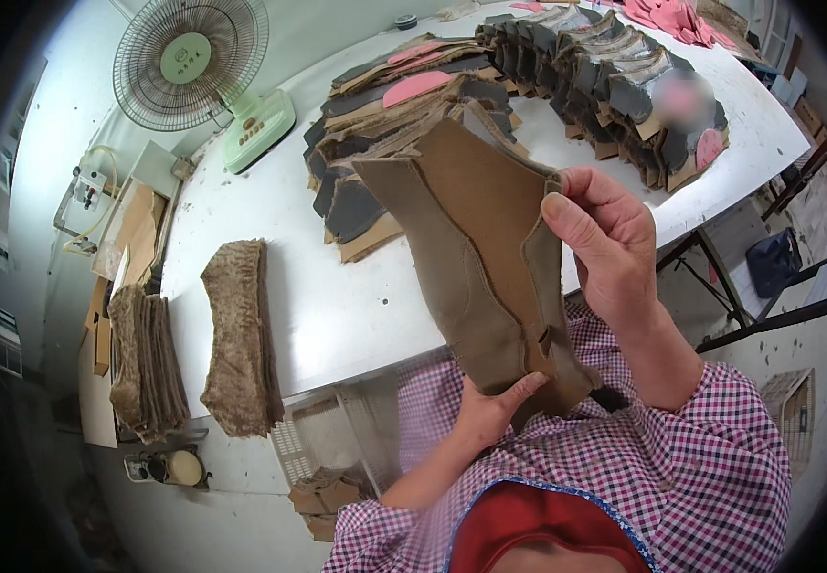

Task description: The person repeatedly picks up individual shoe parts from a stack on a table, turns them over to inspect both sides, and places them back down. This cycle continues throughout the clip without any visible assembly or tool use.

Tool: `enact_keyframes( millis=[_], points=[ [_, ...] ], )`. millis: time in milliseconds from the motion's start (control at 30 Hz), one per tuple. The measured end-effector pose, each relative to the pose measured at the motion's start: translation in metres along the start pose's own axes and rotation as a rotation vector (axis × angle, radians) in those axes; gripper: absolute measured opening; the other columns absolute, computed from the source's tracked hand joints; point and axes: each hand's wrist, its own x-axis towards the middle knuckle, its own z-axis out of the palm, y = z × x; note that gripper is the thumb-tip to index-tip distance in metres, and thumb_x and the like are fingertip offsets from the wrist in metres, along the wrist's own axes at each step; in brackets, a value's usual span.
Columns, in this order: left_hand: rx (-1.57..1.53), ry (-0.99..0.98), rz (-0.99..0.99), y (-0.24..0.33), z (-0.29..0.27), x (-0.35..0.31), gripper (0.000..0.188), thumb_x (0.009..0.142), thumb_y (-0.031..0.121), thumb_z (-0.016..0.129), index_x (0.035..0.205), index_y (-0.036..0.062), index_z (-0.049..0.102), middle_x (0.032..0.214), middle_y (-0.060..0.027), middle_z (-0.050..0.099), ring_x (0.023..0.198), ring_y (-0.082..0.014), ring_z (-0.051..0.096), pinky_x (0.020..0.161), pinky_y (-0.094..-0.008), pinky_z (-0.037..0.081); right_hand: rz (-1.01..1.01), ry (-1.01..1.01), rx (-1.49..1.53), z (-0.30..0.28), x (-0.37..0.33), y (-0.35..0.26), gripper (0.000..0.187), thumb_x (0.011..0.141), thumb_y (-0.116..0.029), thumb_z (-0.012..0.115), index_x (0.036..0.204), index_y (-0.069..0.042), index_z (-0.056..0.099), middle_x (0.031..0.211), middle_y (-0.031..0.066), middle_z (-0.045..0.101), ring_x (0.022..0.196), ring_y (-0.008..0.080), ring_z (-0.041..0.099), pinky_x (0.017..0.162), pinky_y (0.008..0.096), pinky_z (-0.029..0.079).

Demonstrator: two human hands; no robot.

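Note:
Between my two hands a brown boot upper point(499, 220) with stitched seams is stretched out, tilted in front of the table edge. My right hand point(614, 244) pinches its upper right edge between thumb and fingers. Lower down, my left hand point(495, 411) grips the bottom end, its thumb lying across the front and the fingers hidden behind. Past the upper lie stacks of similar dark and tan pieces point(366, 210) with pink patches showing among them.
Fuzzy brown lining pieces stand in a stack point(242, 339) and another pile point(146, 363) on the left of the white table point(328, 329). A green fan point(261, 129) stands at the back left. More piled pieces point(614, 86) lie far right, near pink cloth point(676, 19). A crate point(313, 439) sits below.

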Motion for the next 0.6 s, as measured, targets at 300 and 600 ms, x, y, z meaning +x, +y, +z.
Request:
enact_keyframes(
  millis=[300,600],
  points=[
    [0.752,-0.028,0.593,0.058,-0.067,0.007,0.035,0.083,-0.001,0.066,0.117,0.0010,0.059,0.103,-0.0149,0.067,0.092,-0.0201,0.066,0.080,-0.0298,0.053,0.169,-0.329,0.472,-0.039,0.034,-0.004,0.017,0.096,-0.013,0.055,0.108,-0.001,0.054,0.075,0.0036,0.059,0.054,0.0114,0.059,0.042,0.0207,0.044],
    [1.514,-0.043,0.234,0.066,-0.086,0.054,0.051,0.073,0.032,0.075,0.113,0.0033,0.059,0.114,-0.0192,0.061,0.104,-0.0388,0.060,0.087,-0.0436,0.050,0.540,-0.582,-0.599,-0.123,0.075,0.071,0.031,0.094,-0.030,0.055,0.082,-0.002,0.062,0.084,0.0053,0.062,0.083,0.0153,0.058,0.077,0.0280,0.046]
  ],
)
